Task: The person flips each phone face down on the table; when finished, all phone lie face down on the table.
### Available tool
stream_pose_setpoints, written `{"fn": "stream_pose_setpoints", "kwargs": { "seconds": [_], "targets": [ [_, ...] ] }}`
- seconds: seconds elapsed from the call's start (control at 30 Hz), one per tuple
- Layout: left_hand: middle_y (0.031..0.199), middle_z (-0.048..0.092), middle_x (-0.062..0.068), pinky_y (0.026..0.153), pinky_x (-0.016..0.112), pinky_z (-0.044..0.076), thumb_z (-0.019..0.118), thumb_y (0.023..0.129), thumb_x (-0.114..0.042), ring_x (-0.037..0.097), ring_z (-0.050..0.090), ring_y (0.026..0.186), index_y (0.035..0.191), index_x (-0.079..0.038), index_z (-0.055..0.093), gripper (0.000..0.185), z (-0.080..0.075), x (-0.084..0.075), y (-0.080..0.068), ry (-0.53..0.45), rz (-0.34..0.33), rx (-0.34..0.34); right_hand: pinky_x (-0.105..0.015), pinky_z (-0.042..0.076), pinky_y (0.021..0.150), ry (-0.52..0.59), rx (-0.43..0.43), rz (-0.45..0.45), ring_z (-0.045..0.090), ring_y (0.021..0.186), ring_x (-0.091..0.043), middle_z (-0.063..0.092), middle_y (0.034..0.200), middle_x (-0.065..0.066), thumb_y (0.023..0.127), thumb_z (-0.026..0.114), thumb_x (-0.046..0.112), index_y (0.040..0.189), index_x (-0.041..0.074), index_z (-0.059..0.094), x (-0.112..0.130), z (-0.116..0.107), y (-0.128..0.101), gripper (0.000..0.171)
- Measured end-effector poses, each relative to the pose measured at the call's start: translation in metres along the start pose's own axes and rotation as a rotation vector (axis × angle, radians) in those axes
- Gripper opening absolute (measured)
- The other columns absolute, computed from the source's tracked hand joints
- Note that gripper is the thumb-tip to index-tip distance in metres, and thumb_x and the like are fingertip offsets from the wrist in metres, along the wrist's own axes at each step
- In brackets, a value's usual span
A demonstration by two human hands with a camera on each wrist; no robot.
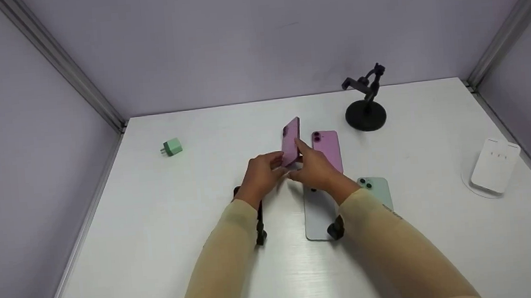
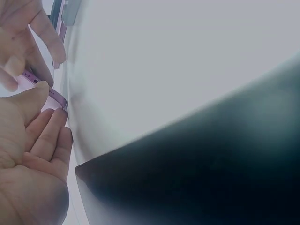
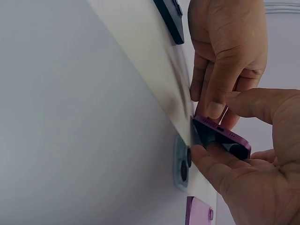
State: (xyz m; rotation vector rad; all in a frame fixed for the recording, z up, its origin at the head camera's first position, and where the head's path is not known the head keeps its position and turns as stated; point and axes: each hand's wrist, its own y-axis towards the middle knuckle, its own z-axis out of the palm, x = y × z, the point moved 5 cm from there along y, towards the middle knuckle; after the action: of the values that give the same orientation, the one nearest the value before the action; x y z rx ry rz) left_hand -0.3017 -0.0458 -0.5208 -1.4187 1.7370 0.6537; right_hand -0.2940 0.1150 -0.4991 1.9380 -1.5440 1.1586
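Both hands hold a pink phone [image 1: 290, 140] tilted up on end over the middle of the white table, its camera corner at the top. My left hand [image 1: 261, 173] pinches the lower left of it between thumb and fingers. On the other side, my right hand [image 1: 314, 168] grips the right edge near the bottom. The right wrist view shows the phone's bottom edge [image 3: 221, 130] with the charging port, and right fingers against the dark screen side. A second pink phone [image 1: 328, 146] lies camera side up just behind my right hand.
A pale silver phone [image 1: 318, 216] and a mint green phone [image 1: 377, 190] lie partly under my right arm. A dark phone [image 3: 171, 21] is by my left wrist. Further off are a green plug adapter [image 1: 173, 147], a black phone stand [image 1: 366, 115] and a white multi-socket block [image 1: 495, 166].
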Motion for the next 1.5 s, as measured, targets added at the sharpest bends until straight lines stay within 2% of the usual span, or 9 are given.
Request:
{"fn": "stream_pose_setpoints", "kwargs": {
  "seconds": [0.1, 0.3, 0.53, 0.73, 1.0, 1.2, 1.5],
  "targets": [
    [0.150, 0.069, 0.014, 0.118, 0.034, 0.052, 0.075, 0.104, -0.009, 0.023, 0.066, 0.141, 0.157, -0.005, 0.059, 0.056, -0.002, 0.003, -0.001, -0.031, -0.019, -0.012, -0.044, 0.055, 0.112, 0.008, 0.006, 0.015, 0.049, 0.156, -0.032, 0.037, 0.176, -0.017, 0.098, 0.080, 0.013, 0.176, 0.007, 0.009, 0.000, 0.001, 0.001, 0.106],
    [0.147, 0.070, 0.016, 0.111, 0.030, 0.057, 0.077, 0.101, -0.003, 0.025, 0.069, 0.137, 0.153, -0.003, 0.062, 0.055, -0.008, 0.006, -0.002, -0.084, -0.050, -0.053, -0.046, 0.052, 0.117, 0.013, -0.006, 0.004, 0.053, 0.153, -0.031, 0.045, 0.171, -0.018, 0.098, 0.079, 0.012, 0.176, 0.006, 0.012, 0.003, 0.004, 0.003, 0.103],
    [0.141, 0.074, 0.016, 0.107, 0.030, 0.059, 0.078, 0.099, 0.000, 0.025, 0.072, 0.132, 0.149, -0.002, 0.066, 0.051, -0.013, 0.011, -0.002, -0.089, -0.075, -0.094, -0.047, 0.049, 0.121, -0.071, -0.055, 0.032, 0.057, 0.149, -0.033, 0.054, 0.163, -0.023, 0.103, 0.072, 0.012, 0.174, 0.000, 0.018, 0.002, 0.004, 0.008, 0.089],
    [0.140, 0.075, 0.016, 0.107, 0.030, 0.059, 0.078, 0.099, 0.000, 0.024, 0.072, 0.131, 0.147, 0.000, 0.066, 0.049, -0.015, 0.011, -0.002, -0.117, -0.105, -0.098, -0.047, 0.051, 0.119, -0.113, -0.068, 0.063, 0.058, 0.147, -0.034, 0.053, 0.164, -0.022, 0.105, 0.068, 0.011, 0.171, -0.004, 0.026, 0.001, 0.004, 0.011, 0.079],
    [0.141, 0.074, 0.017, 0.105, 0.030, 0.060, 0.077, 0.098, 0.004, 0.026, 0.073, 0.130, 0.147, -0.001, 0.067, 0.051, -0.015, 0.015, -0.003, -0.158, -0.131, -0.108, -0.044, 0.052, 0.117, -0.046, -0.057, 0.120, 0.058, 0.145, -0.028, 0.049, 0.168, -0.018, 0.102, 0.072, 0.011, 0.170, 0.001, 0.034, -0.002, 0.004, 0.010, 0.079],
    [0.136, 0.076, 0.018, 0.104, 0.031, 0.061, 0.075, 0.097, 0.007, 0.026, 0.075, 0.127, 0.144, 0.001, 0.069, 0.047, -0.017, 0.015, -0.003, -0.164, -0.132, -0.133, -0.046, 0.049, 0.120, -0.089, -0.059, 0.124, 0.056, 0.146, -0.029, 0.050, 0.168, -0.018, 0.101, 0.075, 0.014, 0.169, 0.002, 0.038, -0.001, 0.005, 0.008, 0.079],
    [0.132, 0.078, 0.016, 0.105, 0.032, 0.061, 0.076, 0.098, 0.004, 0.025, 0.076, 0.125, 0.143, 0.000, 0.069, 0.046, -0.019, 0.014, -0.003, -0.117, -0.141, -0.152, -0.043, 0.054, 0.108, -0.121, -0.047, 0.120, 0.062, 0.124, -0.028, 0.062, 0.155, -0.019, 0.101, 0.073, 0.013, 0.168, 0.003, 0.040, 0.000, 0.007, 0.007, 0.076]
  ]
}}
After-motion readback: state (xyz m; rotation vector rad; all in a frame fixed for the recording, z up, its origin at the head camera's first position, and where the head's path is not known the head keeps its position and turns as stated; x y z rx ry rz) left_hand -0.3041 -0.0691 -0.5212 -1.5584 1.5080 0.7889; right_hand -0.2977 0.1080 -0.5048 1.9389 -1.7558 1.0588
